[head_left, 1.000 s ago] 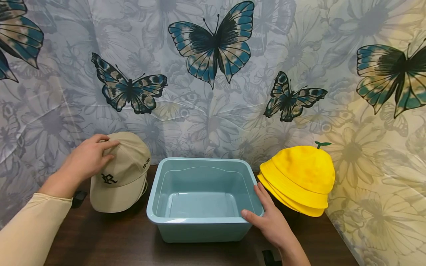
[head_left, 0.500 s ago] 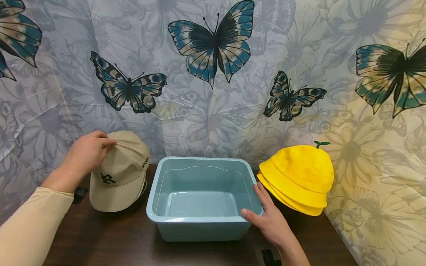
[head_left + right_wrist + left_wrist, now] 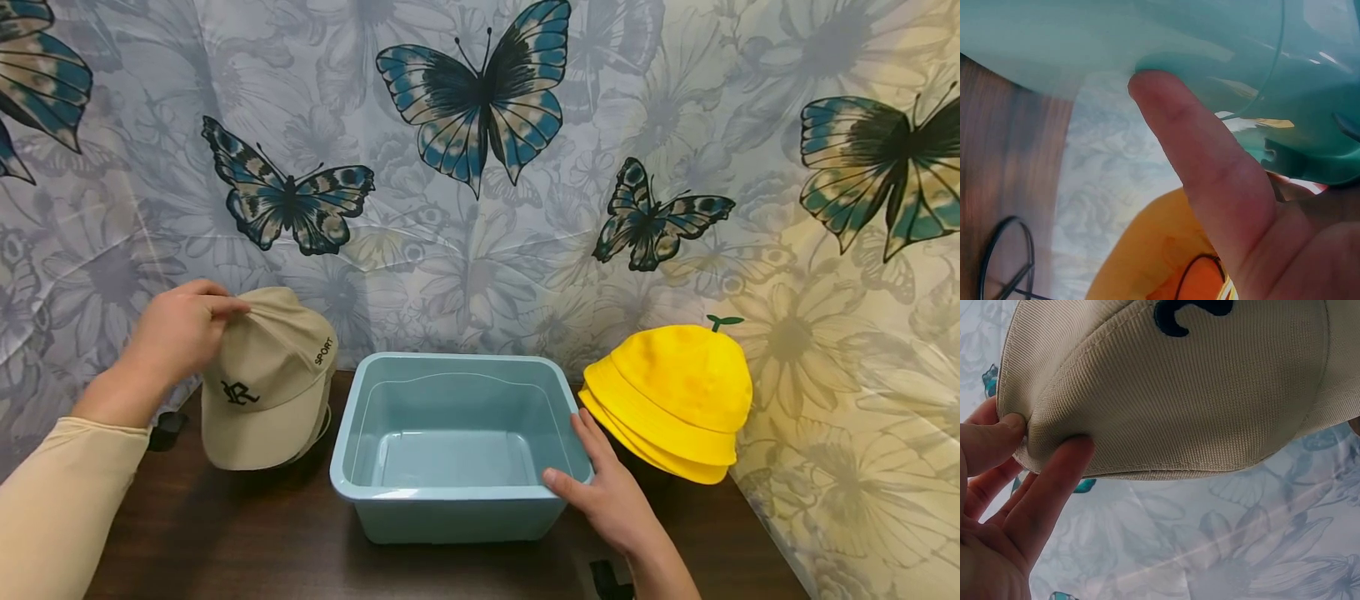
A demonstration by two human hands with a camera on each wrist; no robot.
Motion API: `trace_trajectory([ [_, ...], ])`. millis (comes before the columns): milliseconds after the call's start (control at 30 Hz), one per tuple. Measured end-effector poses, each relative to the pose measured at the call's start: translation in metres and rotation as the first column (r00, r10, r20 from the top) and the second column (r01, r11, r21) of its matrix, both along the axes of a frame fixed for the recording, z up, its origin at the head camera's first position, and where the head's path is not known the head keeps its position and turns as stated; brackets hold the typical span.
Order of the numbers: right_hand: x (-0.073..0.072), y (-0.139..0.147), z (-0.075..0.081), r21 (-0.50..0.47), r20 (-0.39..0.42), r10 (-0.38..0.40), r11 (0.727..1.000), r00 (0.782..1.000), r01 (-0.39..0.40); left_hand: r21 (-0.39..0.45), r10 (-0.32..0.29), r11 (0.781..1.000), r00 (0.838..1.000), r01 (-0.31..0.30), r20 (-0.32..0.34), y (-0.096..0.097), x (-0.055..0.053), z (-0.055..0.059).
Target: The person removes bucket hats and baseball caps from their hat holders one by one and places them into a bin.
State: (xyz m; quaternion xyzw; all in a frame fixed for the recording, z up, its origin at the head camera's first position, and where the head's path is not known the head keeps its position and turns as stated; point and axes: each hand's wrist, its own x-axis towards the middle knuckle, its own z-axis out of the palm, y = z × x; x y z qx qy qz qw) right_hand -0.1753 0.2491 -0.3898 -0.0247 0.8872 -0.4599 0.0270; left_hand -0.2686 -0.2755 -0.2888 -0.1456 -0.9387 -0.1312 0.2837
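Note:
A beige baseball cap (image 3: 273, 375) with dark lettering sits at the left of the table. My left hand (image 3: 176, 333) pinches its far left side; in the left wrist view, the thumb and fingers (image 3: 1054, 494) squeeze a fold of the cap's cloth (image 3: 1197, 394). A thin curved edge shows beneath the cap's right side; what it belongs to is hidden. My right hand (image 3: 615, 500) rests on the front right corner of a light blue plastic tub (image 3: 457, 518), thumb on the front rim. A straight finger (image 3: 1204, 144) presses the tub wall in the right wrist view.
Yellow bucket hats (image 3: 671, 396) with layered brims and a green sprout on top stand right of the tub. A butterfly-patterned cloth (image 3: 480, 275) hangs close behind the dark wooden table (image 3: 247, 533). Black cables (image 3: 1010, 262) show in the right wrist view.
My left hand has gone from resting on the cap to pinching it, then moved slightly up and left. The cap has risen and tilted a little. The right hand and tub stay put.

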Motion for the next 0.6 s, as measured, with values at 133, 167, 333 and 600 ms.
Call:
trace_trajectory([
  [133,-0.001,0.001,-0.001,0.009,-0.004,0.001,1.0,1.0,-0.001,0.014,0.0,1.0,1.0,0.0,-0.023,-0.002,0.002,0.006],
  [167,-0.001,0.001,-0.001,0.011,-0.005,0.001,1.0,1.0,-0.001,0.009,-0.001,1.0,0.999,0.002,-0.035,-0.003,0.003,0.007],
  [333,-0.001,0.001,-0.001,0.007,-0.008,0.003,1.0,1.0,-0.002,-0.009,-0.005,1.0,0.997,0.004,-0.076,-0.005,0.005,0.013],
  [600,0.0,0.001,-0.002,0.005,-0.008,-0.005,1.0,1.0,0.006,-0.009,-0.023,1.0,0.993,0.022,-0.12,-0.013,0.005,0.022],
])
